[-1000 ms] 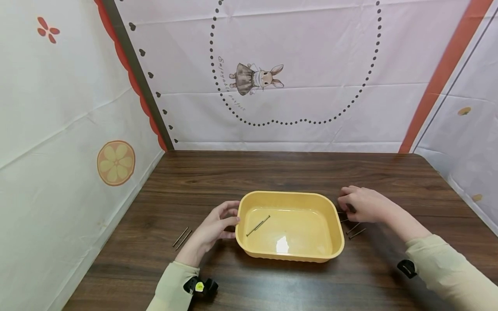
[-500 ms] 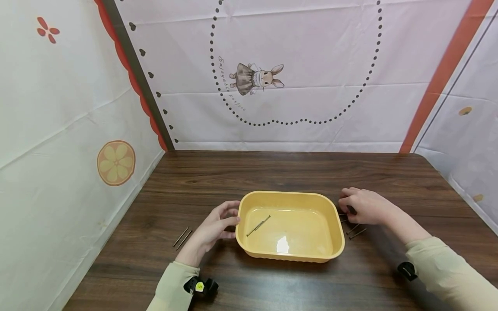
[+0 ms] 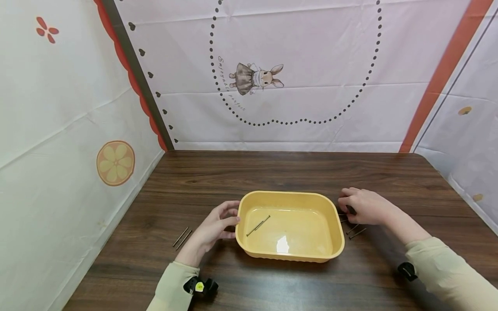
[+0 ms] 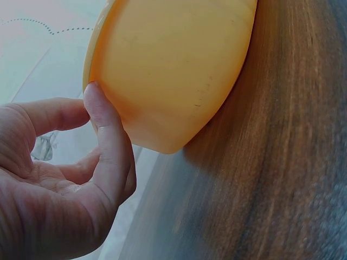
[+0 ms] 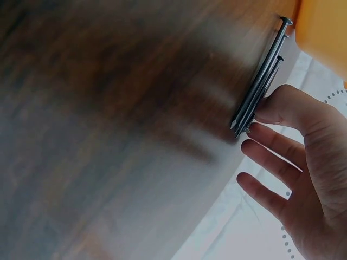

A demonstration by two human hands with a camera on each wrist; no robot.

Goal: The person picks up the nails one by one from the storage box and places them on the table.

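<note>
My left hand (image 3: 214,226) holds the left rim of a yellow plastic tub (image 3: 289,252), its thumb and a finger meeting at the edge in the left wrist view. Two nails (image 3: 258,225) appear to lie together inside the tub. Right of the tub, my right hand (image 3: 363,206) is lowered over several nails (image 3: 352,229) on the table. In the right wrist view, its thumb and index finger touch or nearly touch the ends of the bunched nails (image 5: 260,81); the other fingers are spread. Whether a nail is pinched there is hidden.
Two more nails (image 3: 182,239) lie on the dark wooden table (image 3: 249,170), left of my left hand. Printed cloth (image 3: 319,77) hangs behind the table and along both sides. Each sleeve carries a black wrist device (image 3: 200,286).
My right hand has shifted very slightly and stays down at the nails. The left hand, the tub and the nails in it stay where they were.
</note>
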